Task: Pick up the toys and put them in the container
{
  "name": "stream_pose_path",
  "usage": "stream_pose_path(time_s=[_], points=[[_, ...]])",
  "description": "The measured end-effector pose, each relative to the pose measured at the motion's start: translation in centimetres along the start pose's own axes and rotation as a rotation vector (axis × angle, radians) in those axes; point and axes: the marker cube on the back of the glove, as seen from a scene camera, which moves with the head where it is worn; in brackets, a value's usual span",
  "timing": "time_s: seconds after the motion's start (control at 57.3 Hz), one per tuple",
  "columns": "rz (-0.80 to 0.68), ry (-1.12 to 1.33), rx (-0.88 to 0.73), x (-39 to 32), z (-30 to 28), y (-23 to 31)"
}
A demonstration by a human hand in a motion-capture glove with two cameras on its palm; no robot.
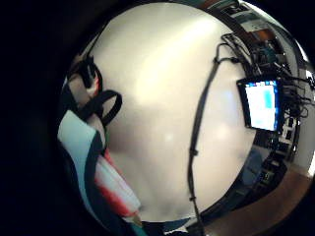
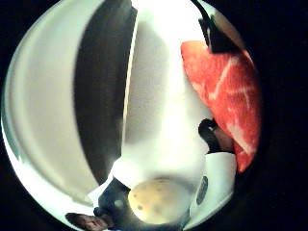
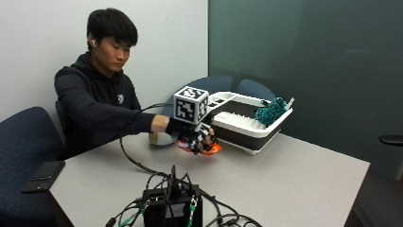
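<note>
Scene: a person in a dark hoodie sits at a grey table [image 3: 302, 175]; the container serves as the landmark for every place below.
Container: a white rectangular bin [image 3: 255, 124] with a dark band round its lower wall stands on the table, toward the far side from the camera.
Container contents: a teal knobbly toy [image 3: 272, 112] leans against the bin's far end wall and sticks up above its rim; what else lies inside cannot be told.
Container up close: in the thumb side palm view the pale rim and dark inside [image 2: 98, 96] of the bin fill much of the picture beside the hand.
Right hand: the gloved right hand [image 3: 192, 135] hangs low over the table, just beside the bin's near end, its fingers curled down round a red toy.
Red toy: an orange-red piece with pale streaks, like a toy slab of meat [image 2: 226, 91], lies against the palm; in the outside view its orange edge [image 3: 209, 150] shows under the fingers, just above or on the tabletop, outside the bin.
Speckled toy: a pale yellow speckled egg-like toy [image 2: 158, 199] shows close to the palm, beside the red one.
Electronics: a black box with cables [image 3: 171, 205] sits on the table's near edge, well apart from the bin.
Phone: a dark phone [image 3: 43, 176] lies on the blue chair beside the person, far from the bin.
</note>
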Motion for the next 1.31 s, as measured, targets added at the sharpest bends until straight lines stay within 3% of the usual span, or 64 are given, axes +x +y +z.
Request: stream_pose_path(time_s=[0.14, 0.314, 0.488, 0.593, 0.715, 0.82, 0.925, 1.116, 1.308], points=[[0.004, -0.084, 0.13, -0.4, -6.5, 1.8], [-0.114, -0.164, 0.401, -3.2, -16.8, 4.3], [-0.229, -0.238, 0.528, -10.0, -19.9, 3.9], [-0.245, -0.253, 0.494, -11.3, -18.7, 1.5], [-0.147, -0.367, 0.349, -8.7, -18.0, -1.9], [-0.213, -0.239, 0.241, -12.4, -14.3, 0.3], [-0.172, -0.346, 0.244, -7.2, -17.0, 0.3], [-0.269, -0.223, 0.153, -3.8, -15.2, 9.2], [-0.291, -0.153, 0.0, -2.1, -8.1, 16.9]])
